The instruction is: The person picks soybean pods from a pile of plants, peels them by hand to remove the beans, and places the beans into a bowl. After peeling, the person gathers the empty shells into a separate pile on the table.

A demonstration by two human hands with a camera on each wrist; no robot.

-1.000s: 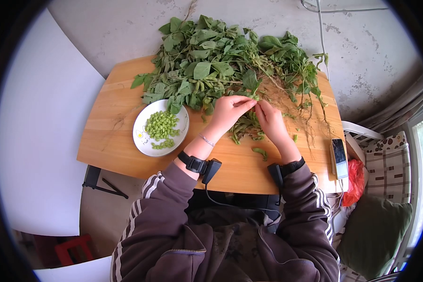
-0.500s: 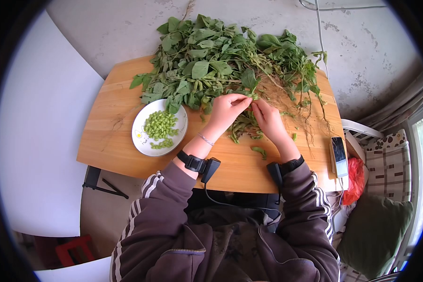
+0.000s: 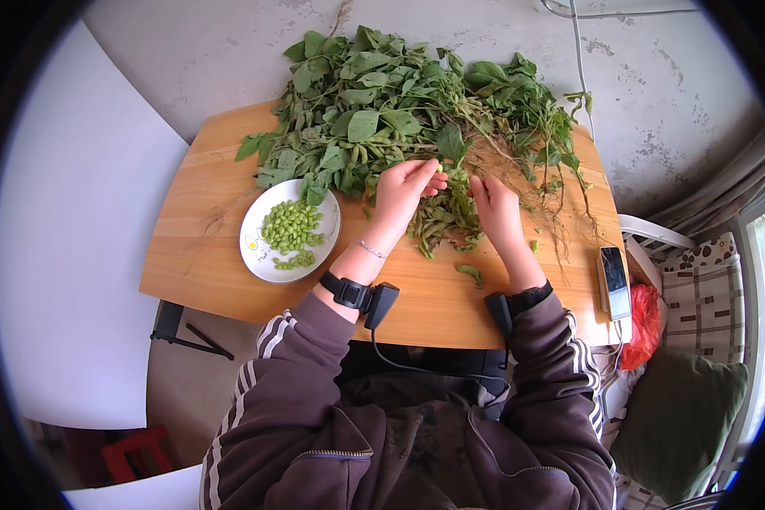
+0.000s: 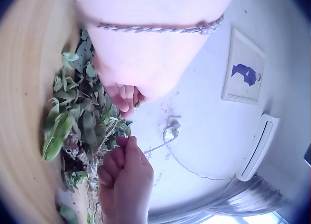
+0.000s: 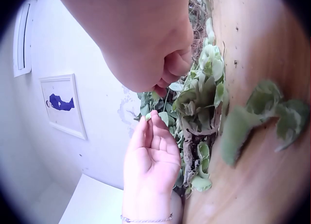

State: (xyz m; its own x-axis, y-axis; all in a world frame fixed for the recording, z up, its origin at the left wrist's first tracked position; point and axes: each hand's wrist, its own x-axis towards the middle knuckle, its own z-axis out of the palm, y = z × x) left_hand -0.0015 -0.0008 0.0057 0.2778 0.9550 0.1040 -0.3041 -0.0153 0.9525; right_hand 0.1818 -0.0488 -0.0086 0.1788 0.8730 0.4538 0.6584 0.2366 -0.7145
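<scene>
Between thumb and forefinger, my left hand [image 3: 397, 197] pinches a small green soybean [image 5: 148, 116]. My right hand [image 3: 499, 214] is a short way to its right, thumb pressed on curled fingers. A bit of green pod [image 5: 155, 95] peeks out at its fingertips; the rest is hidden by the hand. Below the hands lies a heap of pods and empty shells [image 3: 438, 223]. To the left, a white plate [image 3: 252, 223] carries a pile of shelled green soybeans [image 3: 291, 228].
Leafy soybean plants [image 3: 365, 123] cover the back of the wooden table [image 3: 204, 187], with roots [image 3: 561, 217] trailing at the right. One loose shell [image 3: 469, 274] lies in front of the heap. A phone [image 3: 614, 280] stands at the right edge, a red bag [image 3: 642, 327] beyond it.
The hands were together over a pod and have now parted. My left hand moved left and up with a soybean in its fingertips; my right hand drew slightly right.
</scene>
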